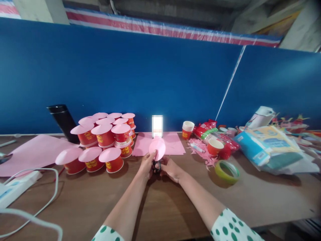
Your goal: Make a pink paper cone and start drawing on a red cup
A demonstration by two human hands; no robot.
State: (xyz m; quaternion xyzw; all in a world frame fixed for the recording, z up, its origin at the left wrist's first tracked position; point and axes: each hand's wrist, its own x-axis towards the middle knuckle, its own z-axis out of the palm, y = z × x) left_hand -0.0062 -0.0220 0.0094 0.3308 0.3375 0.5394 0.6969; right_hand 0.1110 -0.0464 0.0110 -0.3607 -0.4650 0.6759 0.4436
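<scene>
Over the table (75,207), the hands (147,163) grip a dark tool (156,168) and a pink disc (158,147), face-on to view.

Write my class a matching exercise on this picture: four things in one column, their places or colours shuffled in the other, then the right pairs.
1. One disc
2. Tape
3. Cup stack
4. Power strip

A. White, at the picture's left edge
B. Upright, just right of the pink sheets
C. Held in the left hand
D. Yellow-green

Pairs: 1-C, 2-D, 3-B, 4-A
</scene>
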